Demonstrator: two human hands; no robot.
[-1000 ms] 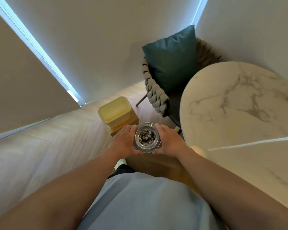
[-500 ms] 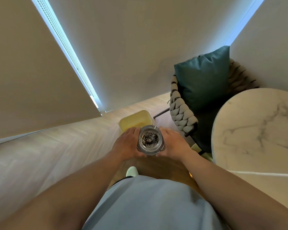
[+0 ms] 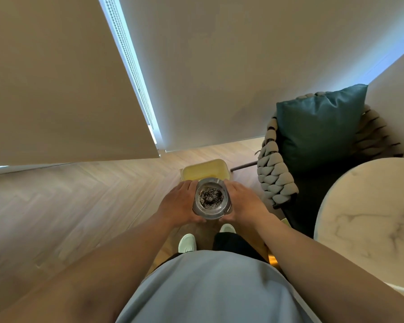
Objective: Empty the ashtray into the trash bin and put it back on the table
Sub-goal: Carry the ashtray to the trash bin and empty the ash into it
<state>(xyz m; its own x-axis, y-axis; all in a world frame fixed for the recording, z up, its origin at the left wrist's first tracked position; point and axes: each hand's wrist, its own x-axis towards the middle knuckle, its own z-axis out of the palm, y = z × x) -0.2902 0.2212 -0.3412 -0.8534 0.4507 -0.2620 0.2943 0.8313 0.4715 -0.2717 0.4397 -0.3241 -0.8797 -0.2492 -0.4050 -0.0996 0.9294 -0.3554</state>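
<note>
A round clear glass ashtray (image 3: pixel 211 198) with dark ash in its middle is held level in front of me. My left hand (image 3: pixel 179 203) grips its left side and my right hand (image 3: pixel 244 203) grips its right side. Just beyond the ashtray, on the wooden floor, stands a pale yellow trash bin (image 3: pixel 204 170), open at the top; its near edge is hidden behind the ashtray. The round white marble table (image 3: pixel 369 215) is at my right.
A woven grey chair (image 3: pixel 275 176) with a teal cushion (image 3: pixel 320 124) stands between the bin and the table. Walls and a roller blind close off the far side. Bare herringbone floor stretches to the left. My feet (image 3: pixel 187 242) are below the ashtray.
I have turned left and stepped toward the bin with the ashtray in both hands. The table has slid to the right edge; the bin now sits straight ahead, just past the ashtray.
</note>
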